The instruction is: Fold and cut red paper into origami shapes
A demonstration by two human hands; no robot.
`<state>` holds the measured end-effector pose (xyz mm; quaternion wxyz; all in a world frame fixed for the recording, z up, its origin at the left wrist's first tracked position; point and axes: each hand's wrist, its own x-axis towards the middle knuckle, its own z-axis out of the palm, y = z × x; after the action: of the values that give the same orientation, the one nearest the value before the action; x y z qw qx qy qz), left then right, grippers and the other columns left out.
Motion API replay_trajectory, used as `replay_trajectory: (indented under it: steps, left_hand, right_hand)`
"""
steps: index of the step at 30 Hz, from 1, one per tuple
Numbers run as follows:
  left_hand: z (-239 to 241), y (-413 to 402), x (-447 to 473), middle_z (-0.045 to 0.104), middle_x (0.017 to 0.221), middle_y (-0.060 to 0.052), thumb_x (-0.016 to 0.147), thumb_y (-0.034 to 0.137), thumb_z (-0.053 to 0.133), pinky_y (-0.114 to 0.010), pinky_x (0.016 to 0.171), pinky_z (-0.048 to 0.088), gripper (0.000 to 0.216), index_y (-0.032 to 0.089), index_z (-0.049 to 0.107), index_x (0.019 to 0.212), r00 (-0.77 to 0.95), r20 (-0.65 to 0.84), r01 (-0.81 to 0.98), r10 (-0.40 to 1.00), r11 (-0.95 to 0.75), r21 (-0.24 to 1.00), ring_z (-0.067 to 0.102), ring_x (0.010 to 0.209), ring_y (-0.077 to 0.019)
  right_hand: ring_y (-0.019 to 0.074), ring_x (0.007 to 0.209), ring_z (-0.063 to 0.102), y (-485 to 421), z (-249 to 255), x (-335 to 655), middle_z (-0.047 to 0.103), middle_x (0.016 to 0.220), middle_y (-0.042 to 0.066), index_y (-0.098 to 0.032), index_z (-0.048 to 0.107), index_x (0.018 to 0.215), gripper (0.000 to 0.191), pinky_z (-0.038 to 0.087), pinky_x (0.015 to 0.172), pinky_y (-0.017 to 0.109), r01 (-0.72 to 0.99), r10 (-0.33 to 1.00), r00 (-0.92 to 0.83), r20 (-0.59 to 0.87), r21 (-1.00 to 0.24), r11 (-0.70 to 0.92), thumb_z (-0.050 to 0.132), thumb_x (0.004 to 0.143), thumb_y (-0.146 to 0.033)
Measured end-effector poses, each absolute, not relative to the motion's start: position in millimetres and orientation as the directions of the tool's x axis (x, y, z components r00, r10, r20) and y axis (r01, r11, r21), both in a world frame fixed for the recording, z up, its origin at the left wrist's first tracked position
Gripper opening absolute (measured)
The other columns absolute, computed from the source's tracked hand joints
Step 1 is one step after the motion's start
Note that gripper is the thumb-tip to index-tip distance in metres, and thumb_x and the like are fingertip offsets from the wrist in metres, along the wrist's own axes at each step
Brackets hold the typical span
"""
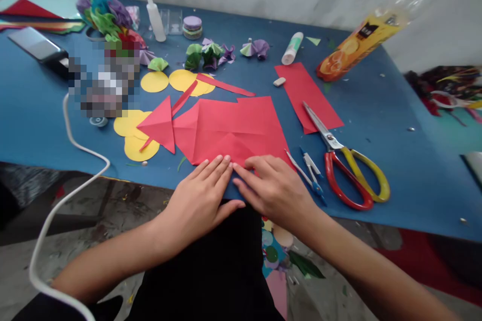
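A large sheet of red paper (233, 120) with crease lines lies near the table's front edge, its near edge under both hands. My left hand (207, 190) rests flat on that edge, fingers stretched out together and thumb apart. Close beside it, my right hand (271, 180) presses the same edge with its index finger, the other fingers bent and the thumb apart below. Neither hand grips the sheet. Left of the sheet lies a folded red paper triangle (161, 123) on yellow paper circles (141, 148). Scissors (339, 155) and a blue-jointed compass (311, 170) lie to the right.
A red paper strip (316, 100) lies under the scissor tips, with an eraser (279, 82) at its edge. Farther back are a glue stick (292, 48), an orange drink bottle (361, 42), a squeeze bottle (155, 20) and folded paper pieces (211, 52). A white cable (71, 185) crosses the left side.
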<state>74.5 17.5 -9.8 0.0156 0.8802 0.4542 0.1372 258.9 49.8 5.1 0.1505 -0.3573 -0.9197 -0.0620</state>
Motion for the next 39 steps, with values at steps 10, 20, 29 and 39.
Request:
replay_trajectory:
  steps: [10,20,29,39]
  left_hand:
    - [-6,16,46,0.047,0.14,-0.012,0.096,0.052,0.03,-0.045,0.112,0.03,0.061,0.008,0.047,0.134,0.546,0.161,0.809,0.822,-0.568,0.155,0.043,0.132,-0.0244]
    - [-6,14,10,0.051,0.137,-0.012,0.097,0.047,0.032,-0.051,0.109,0.031,0.053,0.012,0.053,0.129,0.483,0.189,0.848,0.855,-0.51,0.143,0.044,0.131,-0.0276]
    - [-17,-7,62,0.051,0.136,-0.019,0.094,0.044,0.04,-0.049,0.108,0.033,0.058,0.003,0.043,0.135,0.368,0.315,0.885,0.875,-0.433,0.169,0.048,0.127,-0.0295]
    - [22,78,32,0.062,0.125,-0.014,0.092,0.02,0.038,-0.039,0.097,0.046,0.036,0.01,0.058,0.121,0.453,0.184,0.841,0.872,-0.486,0.236,0.057,0.116,-0.0242]
  right_hand:
    - [0.0177,0.065,0.047,42,6,280,0.059,0.071,0.006,-0.017,0.073,0.098,0.033,0.033,0.061,0.032,0.793,0.773,-0.571,0.277,-0.057,0.607,0.043,0.094,-0.028]
    - [0.019,0.066,0.051,39,8,301,0.058,0.071,0.006,-0.017,0.072,0.081,0.038,0.041,0.072,0.036,0.851,0.82,-0.484,0.306,-0.053,0.522,0.039,0.095,-0.028]
    - [0.0202,0.077,0.061,54,15,240,0.065,0.087,0.009,-0.012,0.062,0.115,0.035,0.045,0.061,0.028,0.75,0.741,-0.647,0.182,-0.024,0.661,0.054,0.092,-0.037]
    - [0.0224,0.09,0.061,67,11,252,0.065,0.105,0.013,-0.016,0.061,0.121,0.032,0.052,0.078,0.035,0.643,0.636,-0.753,0.166,-0.019,0.766,0.045,0.096,-0.027]
